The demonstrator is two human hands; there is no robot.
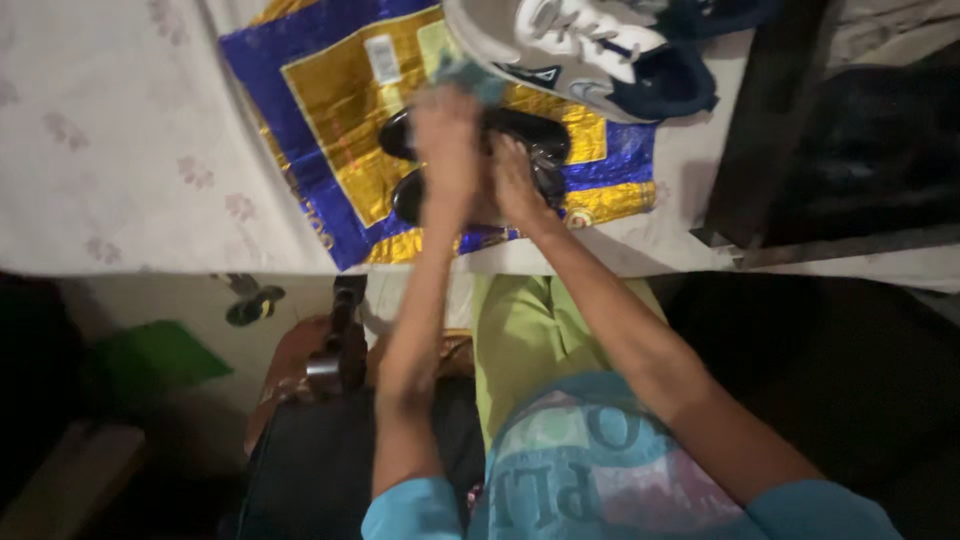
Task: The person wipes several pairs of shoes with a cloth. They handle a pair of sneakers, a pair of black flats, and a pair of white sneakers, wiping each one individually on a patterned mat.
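head view: my left hand and right hand rest on black shoes lying on a blue-gold bag. motion blur, can't tell either grip. grey sneaker at 1 o'clock, just beside.

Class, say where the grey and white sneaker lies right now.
In the head view, the sneaker lies at top centre, on the upper edge of the blue and gold bag, just beyond the black shoes.
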